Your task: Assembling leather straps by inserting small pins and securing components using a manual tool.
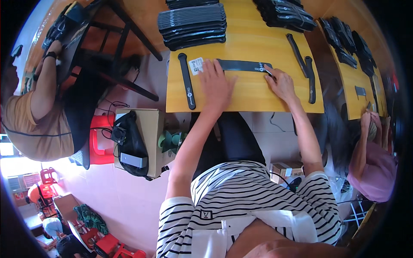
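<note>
My left hand (216,86) lies flat on the yellow table (258,96), fingers stretched out. Its fingertips rest by the left end of a flat dark strip (241,66) with small white print, next to a white printed label sheet (196,66). At the strip's right end, my right hand (282,86) is closed in a pinch; a small slim object seems to show between its fingers, too small to name. Left of my left hand lies a long black round-ended strap-like piece (186,81). Two similar black pieces, one upper (297,51) and one lower (311,81), lie to the right.
Neat stacks of black pieces stand at the table's back left (192,26) and back right (286,15). A cardboard box (152,129) with a black bag (134,146) is left below the table. People sit working at both sides; a red stool (101,146) stands left.
</note>
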A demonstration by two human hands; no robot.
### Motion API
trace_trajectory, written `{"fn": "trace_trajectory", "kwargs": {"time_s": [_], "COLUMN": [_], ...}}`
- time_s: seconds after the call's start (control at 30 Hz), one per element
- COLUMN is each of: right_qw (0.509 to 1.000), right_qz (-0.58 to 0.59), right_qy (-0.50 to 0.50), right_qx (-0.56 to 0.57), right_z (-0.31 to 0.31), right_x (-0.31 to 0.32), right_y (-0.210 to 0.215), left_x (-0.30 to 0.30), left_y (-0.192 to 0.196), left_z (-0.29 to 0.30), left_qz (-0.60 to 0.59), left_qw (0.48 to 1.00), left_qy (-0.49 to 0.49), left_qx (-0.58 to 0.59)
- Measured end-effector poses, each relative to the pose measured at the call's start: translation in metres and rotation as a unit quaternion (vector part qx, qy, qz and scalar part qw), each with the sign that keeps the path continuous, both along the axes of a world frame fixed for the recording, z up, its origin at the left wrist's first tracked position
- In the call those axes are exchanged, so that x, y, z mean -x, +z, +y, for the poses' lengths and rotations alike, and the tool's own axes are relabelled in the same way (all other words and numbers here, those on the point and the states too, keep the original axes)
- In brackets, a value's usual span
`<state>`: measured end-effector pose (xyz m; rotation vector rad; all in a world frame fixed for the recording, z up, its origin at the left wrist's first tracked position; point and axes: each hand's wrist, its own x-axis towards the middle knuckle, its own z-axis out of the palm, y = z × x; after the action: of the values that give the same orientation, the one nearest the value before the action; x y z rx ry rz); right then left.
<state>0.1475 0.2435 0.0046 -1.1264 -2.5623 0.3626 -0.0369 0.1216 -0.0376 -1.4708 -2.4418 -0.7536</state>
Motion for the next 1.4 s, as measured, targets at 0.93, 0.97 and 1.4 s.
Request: {"fn": "trace_trajectory", "kwargs": {"time_s": [0.93,0.97,1.4], "right_qw": [0.863,0.856,0.753], "right_qz": [0.295,0.307,0.319], "right_qy": [0.168,0.163,0.113], "right_qx": [0.375,0.384,0.565], "right_z": [-0.176,-0.175,-0.153], "right_x": [0.064,0.062,0.034], "right_y": [-0.004,-0.008,0.029], "left_x": [-0.013,-0.014,-0.016], "left_y": [0.021,0.021,0.033], "left_z": [-0.115,-0.117,-0.134], "left_qz": [-0.719,-0.721,-0.832], "left_qw": [0.641,0.639,0.461], "left_qy": [0.01,0.01,-0.082], "left_qx": [-0.268,-0.268,-0.297]}}
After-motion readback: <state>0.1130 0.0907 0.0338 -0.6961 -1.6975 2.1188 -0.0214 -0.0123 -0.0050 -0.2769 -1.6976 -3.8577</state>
